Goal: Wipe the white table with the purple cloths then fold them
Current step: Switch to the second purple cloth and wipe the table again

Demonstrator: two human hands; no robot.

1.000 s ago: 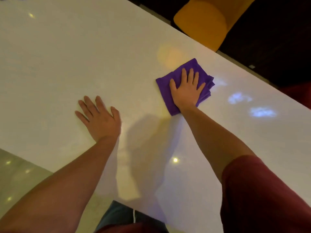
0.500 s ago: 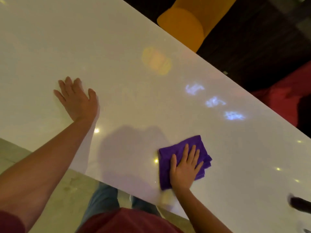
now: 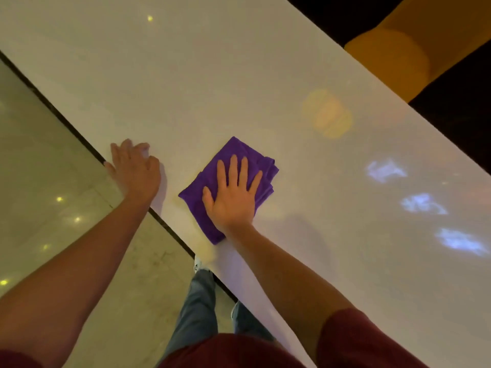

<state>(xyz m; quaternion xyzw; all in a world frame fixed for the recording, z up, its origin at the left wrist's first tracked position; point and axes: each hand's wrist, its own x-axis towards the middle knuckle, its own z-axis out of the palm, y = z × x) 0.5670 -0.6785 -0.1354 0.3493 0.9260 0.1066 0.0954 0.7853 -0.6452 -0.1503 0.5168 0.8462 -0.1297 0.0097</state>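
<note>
A yellow-orange chair [image 3: 414, 46] with a rounded edge stands at the far right, against a dark floor [image 3: 457, 112] beyond the far edge. At the near left lies a pale, glossy tiled floor [image 3: 39, 160], speckled with small bright reflections of lights. Low in the middle, two legs in blue jeans [image 3: 196, 309] stand on that floor, with the toe of a light shoe [image 3: 198, 264] just showing above them. A dark red shirt [image 3: 233, 351] fills the bottom edge, its short sleeve [image 3: 356, 341] at the near right.
</note>
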